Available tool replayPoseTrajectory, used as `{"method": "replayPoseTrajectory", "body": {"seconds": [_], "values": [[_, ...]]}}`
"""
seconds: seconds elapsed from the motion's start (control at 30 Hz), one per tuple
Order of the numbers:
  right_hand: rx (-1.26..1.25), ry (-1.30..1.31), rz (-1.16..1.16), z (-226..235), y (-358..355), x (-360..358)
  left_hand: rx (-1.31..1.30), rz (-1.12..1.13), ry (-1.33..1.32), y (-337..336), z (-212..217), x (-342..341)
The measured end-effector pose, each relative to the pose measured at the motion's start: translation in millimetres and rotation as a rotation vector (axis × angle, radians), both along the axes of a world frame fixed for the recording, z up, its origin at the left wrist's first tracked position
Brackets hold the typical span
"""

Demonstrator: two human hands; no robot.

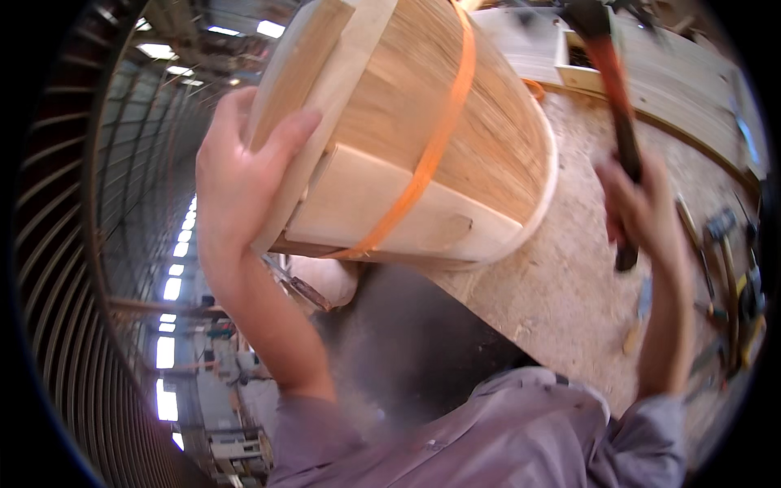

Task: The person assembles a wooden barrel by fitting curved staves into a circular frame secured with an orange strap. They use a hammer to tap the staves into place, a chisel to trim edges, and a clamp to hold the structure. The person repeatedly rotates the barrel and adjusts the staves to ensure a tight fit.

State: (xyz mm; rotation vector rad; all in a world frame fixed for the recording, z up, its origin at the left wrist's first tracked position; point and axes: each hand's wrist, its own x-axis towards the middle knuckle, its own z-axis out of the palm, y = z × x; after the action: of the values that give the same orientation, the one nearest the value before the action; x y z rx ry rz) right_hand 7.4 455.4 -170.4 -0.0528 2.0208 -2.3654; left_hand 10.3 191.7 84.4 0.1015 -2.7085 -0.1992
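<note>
A curved wooden piece built of pale and brown boards [390, 98], like a barrel or tub on its side, fills the upper middle. An orange strap [439, 142] runs tightly around it. My left hand [232, 175] grips the board rim at its left end, thumb on one side and fingers on the other. In my right hand [643, 199] is a hammer [616, 106], its red and black handle wrapped by my fingers. The hammer is raised upright to the right of the wooden piece, apart from it, and its dark head blurs at the top.
The dusty worktop [521, 309] carries hand tools at the right, including another hammer [722, 228]. A small open wooden box [582, 73] stands at the back. In front of me lies a dark panel [431, 342], near a metal-ended tool [305, 289]. Ribbed bars curve along the left.
</note>
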Motion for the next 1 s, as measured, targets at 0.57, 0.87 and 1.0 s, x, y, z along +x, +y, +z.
{"method": "replayPoseTrajectory", "body": {"seconds": [0.57,0.87,1.0], "values": [[0.827,-0.156,-0.289,-209,14,-18,0.635,-0.286,-0.033,-1,11,-55],[-0.056,0.828,-0.209,6,-114,-137,1.077,-0.520,0.020,-29,15,-50],[-0.109,0.869,-0.135,28,-139,-166,1.083,-0.548,0.084,-36,15,-50]]}}
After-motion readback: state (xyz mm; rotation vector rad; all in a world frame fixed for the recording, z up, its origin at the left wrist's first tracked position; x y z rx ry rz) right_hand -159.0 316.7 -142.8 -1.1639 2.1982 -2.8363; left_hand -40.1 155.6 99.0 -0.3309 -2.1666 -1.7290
